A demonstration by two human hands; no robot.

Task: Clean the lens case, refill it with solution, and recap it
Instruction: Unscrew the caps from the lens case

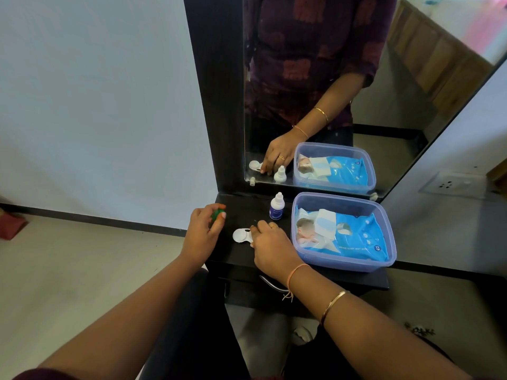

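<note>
A white lens case (241, 235) lies on the black dresser shelf (241, 212), its left well open and uncapped. My right hand (270, 244) rests on the case's right half and covers it, fingers closed around that end. My left hand (201, 231) hovers at the shelf's left edge with a green cap (216, 214) pinched between its fingertips. A small white solution bottle (276, 207) with a dark blue label stands upright and capped just behind the case.
A clear blue plastic box (389, 244) with a pack of wet wipes (354, 237) inside fills the shelf's right side. A mirror (397, 105) rises behind the shelf and reflects the scene. A metal drawer handle (270, 283) sits below the shelf front.
</note>
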